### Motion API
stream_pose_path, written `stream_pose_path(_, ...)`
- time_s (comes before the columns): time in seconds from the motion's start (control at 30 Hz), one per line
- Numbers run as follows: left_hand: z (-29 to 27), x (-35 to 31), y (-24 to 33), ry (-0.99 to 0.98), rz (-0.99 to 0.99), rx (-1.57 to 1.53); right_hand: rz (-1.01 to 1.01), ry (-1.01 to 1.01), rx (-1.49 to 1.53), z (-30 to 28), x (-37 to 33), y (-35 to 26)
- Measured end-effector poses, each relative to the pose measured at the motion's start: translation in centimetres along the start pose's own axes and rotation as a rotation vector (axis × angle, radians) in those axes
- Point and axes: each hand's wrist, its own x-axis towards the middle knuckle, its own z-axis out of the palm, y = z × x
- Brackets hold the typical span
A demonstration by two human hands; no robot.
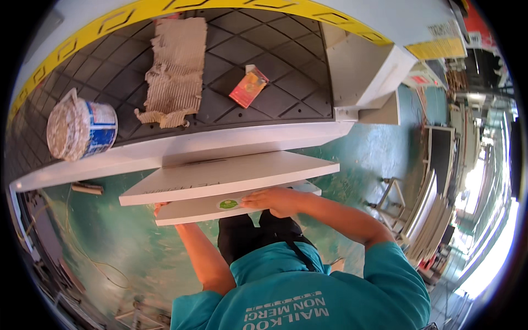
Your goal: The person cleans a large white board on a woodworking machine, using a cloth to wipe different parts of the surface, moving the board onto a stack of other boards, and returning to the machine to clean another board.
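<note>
A white board [184,211] with a round green sticker [228,204] is in front of my body, held in both hands. My left hand [160,208] is closed at its left end, with only a few fingertips showing past the far edge and the rest hidden under the board. My right hand [276,201] lies over the face beside the sticker, fingers pointing left and thumb side at the near edge. Just beyond, partly overlapping it, another white board [247,171] with dark handwriting rests against the machine's pale front edge [220,140].
On the dark grooved machine bed [286,66] lie a torn corrugated cardboard strip [177,66], a red-orange small box [248,88] and a smeared white-and-blue tub [82,125]. A yellow-marked beam [220,5] crosses behind. Stacked panels [426,214] and a metal trolley frame [393,201] stand right.
</note>
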Motion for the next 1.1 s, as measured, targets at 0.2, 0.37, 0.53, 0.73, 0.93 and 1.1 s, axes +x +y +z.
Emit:
stream_pose_path(0.2, 7.1, -1.5, -0.8, 0.115, 0.033, 0.302, -0.017, 0.235, -0.035, 0.7, 1.0, 0.3)
stream_pose_path(0.37, 6.5, -2.5, -4.5, 0.090, 0.334, 0.975, 0.049, 0.650, -0.324, 1.9, -0.1, -2.0)
stream_pose_path(0.53, 5.2, -7.8, -12.9, 0.190, -0.349, 0.708, 0.074, 0.799, -0.031, 8.0, -4.2, -5.3)
stream_pose_path(0.73, 9.4, -8.1, -17.2, 0.147, -0.437, 0.452, 0.595, 1.024, 0.255, 24.2, -16.6, 2.9)
stream_pose_path(0.93, 8.7, -6.8, -16.6, -0.354, -0.348, 1.082, 1.415, 1.200, 0.687, 53.0, -33.4, 9.6)
stream_pose_path(1.1, 3.4, -10.5, -22.2, -0.347, -0.301, 1.286, 1.734, 1.377, 0.784, 66.7, -44.4, 6.0)
